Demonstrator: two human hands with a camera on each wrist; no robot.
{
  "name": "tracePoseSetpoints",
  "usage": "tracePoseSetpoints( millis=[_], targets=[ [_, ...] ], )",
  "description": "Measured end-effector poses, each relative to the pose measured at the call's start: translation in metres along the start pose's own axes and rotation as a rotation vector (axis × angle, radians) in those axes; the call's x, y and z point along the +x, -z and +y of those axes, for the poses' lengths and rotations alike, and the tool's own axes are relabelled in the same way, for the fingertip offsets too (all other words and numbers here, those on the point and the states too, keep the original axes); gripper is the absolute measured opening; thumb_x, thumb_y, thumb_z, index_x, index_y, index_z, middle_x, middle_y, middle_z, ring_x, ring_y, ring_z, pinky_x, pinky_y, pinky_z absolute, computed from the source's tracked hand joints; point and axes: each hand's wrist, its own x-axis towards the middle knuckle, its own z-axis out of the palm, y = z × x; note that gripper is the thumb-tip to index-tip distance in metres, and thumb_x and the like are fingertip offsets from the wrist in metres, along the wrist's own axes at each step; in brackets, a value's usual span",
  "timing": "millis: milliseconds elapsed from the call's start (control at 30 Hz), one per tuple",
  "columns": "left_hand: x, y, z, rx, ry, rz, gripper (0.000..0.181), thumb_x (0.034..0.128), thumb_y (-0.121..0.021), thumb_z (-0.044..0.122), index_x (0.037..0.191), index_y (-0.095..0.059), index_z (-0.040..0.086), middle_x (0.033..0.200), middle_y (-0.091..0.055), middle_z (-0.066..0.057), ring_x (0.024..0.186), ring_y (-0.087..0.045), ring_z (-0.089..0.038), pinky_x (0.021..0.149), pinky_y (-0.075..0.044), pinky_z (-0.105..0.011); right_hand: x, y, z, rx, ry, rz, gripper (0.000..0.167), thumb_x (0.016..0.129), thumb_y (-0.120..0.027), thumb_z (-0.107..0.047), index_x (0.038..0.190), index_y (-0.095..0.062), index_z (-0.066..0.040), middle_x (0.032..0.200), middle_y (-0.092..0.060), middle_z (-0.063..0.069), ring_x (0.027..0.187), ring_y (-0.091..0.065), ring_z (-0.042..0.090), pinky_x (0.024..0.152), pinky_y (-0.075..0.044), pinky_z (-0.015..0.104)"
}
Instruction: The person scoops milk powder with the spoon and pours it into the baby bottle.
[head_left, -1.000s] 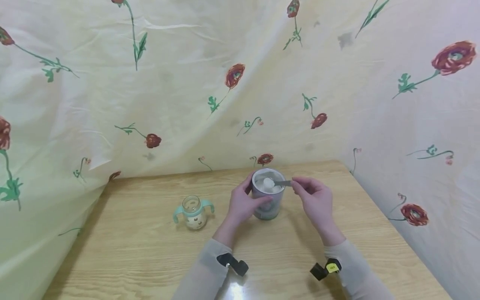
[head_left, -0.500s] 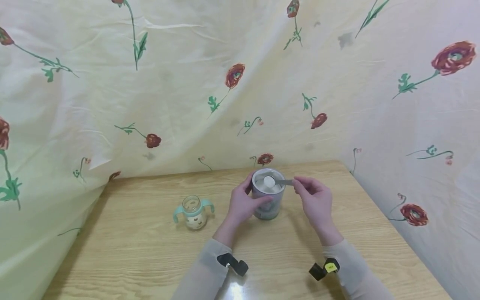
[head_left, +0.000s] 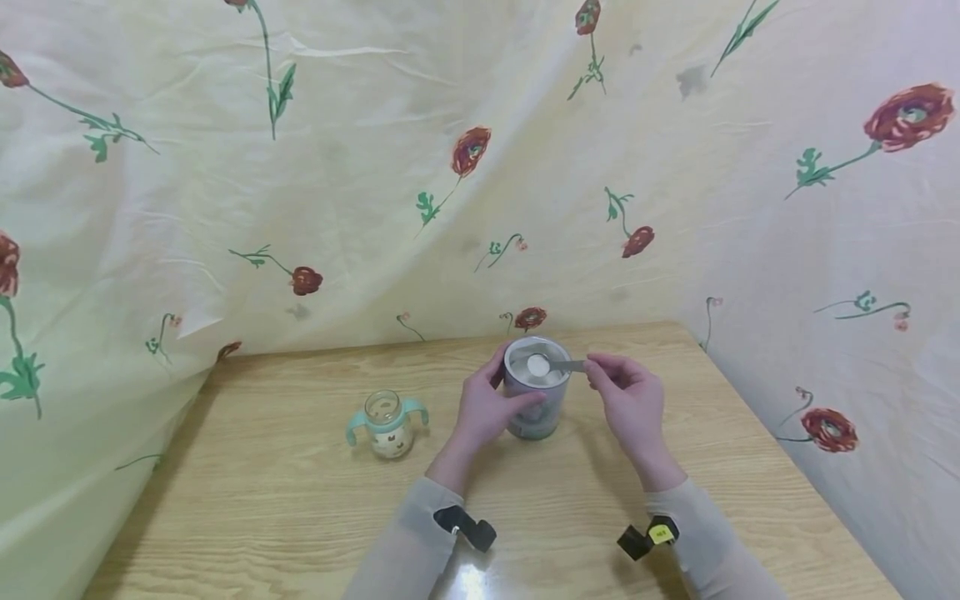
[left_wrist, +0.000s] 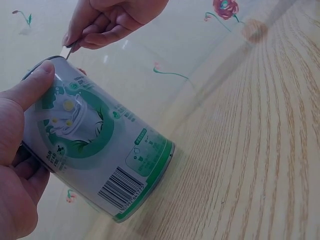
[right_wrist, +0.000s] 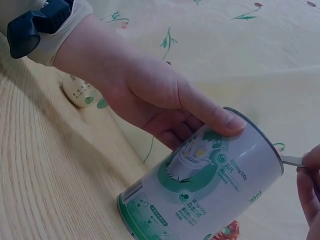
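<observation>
Two hands are around one open can (head_left: 535, 419) in my head view; it stands toward the far side of the wooden table (head_left: 285, 508), right of the middle. The left hand (head_left: 486, 408) grips it from the left, thumb across the near side, fingers curled round the other. Just right of the can, the right hand (head_left: 632, 404) pinches the handle of a scoop (head_left: 566, 366), whose pale round end I see inside the mouth. My wrist views give me green-and-white printing and a barcode. Well to the left stands a clear-necked bottle (head_left: 392, 440) with two mint handles; a flowered cloth (head_left: 360, 167) hangs beyond the far edge.
</observation>
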Motion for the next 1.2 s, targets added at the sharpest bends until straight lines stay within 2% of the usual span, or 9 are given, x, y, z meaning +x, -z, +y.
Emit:
tracePoseSetpoints(
  millis=[133,400,567,833,967,1200],
  targets=[
    [-0.0003,0.0001,0.0007,-0.001,0.004,0.003,0.097,0.0776,-0.099,0.021,0.161,-0.05,0.014,0.158,-0.056,-0.004,0.146,-0.051,-0.029,0.121,-0.042,-0.045,0.0007,0.001,0.0007,-0.009,-0.015,-0.009,0.019,0.1,-0.078,-0.011,0.112,-0.078,0.003,0.093,-0.078,-0.001,0.078,-0.071,0.011,0.071,-0.059,0.021],
    [-0.0007,0.0032,0.0019,0.006,-0.015,-0.001,0.097,0.0787,-0.099,0.022,0.162,-0.048,0.011,0.158,-0.055,-0.005,0.147,-0.05,-0.031,0.122,-0.041,-0.047,0.0025,0.0002,0.0,0.014,-0.051,-0.021,0.022,0.1,-0.078,-0.014,0.114,-0.077,0.004,0.093,-0.078,-0.001,0.08,-0.073,0.018,0.074,-0.06,0.022],
    [0.0003,0.0046,0.0012,0.029,-0.019,-0.025,0.096,0.0797,-0.098,0.024,0.162,-0.049,0.014,0.159,-0.055,-0.005,0.148,-0.049,-0.03,0.122,-0.041,-0.047,0.0024,-0.0007,-0.0017,0.037,-0.113,-0.017,0.025,0.101,-0.078,-0.015,0.117,-0.076,0.004,0.095,-0.078,-0.003,0.082,-0.073,0.016,0.077,-0.061,0.021],
    [0.0006,0.0046,0.0033,0.04,0.007,-0.084,0.102,0.0821,-0.097,0.025,0.165,-0.04,0.009,0.166,-0.045,-0.008,0.152,-0.043,-0.031,0.123,-0.038,-0.044,0.0024,-0.0003,-0.002,0.176,-0.244,0.021,0.027,0.099,-0.079,-0.012,0.118,-0.075,0.006,0.1,-0.078,-0.003,0.084,-0.074,0.012,0.082,-0.063,0.023],
    [-0.0001,0.0041,0.0038,0.046,0.023,-0.086,0.103,0.0837,-0.095,0.025,0.166,-0.037,0.007,0.167,-0.042,-0.009,0.152,-0.042,-0.031,0.124,-0.038,-0.044,0.0012,0.0002,-0.0051,0.223,-0.283,0.013,0.031,0.099,-0.079,-0.012,0.121,-0.072,0.009,0.102,-0.078,-0.003,0.085,-0.074,0.01,0.084,-0.063,0.023],
    [-0.0008,0.005,0.0037,0.052,0.043,-0.066,0.101,0.0843,-0.095,0.026,0.166,-0.038,0.01,0.167,-0.043,-0.008,0.152,-0.042,-0.03,0.123,-0.038,-0.043,0.0012,-0.0021,-0.0074,0.17,-0.28,-0.013,0.029,0.1,-0.079,-0.015,0.121,-0.074,0.004,0.104,-0.078,-0.005,0.089,-0.074,0.01,0.086,-0.062,0.023]
  ],
)
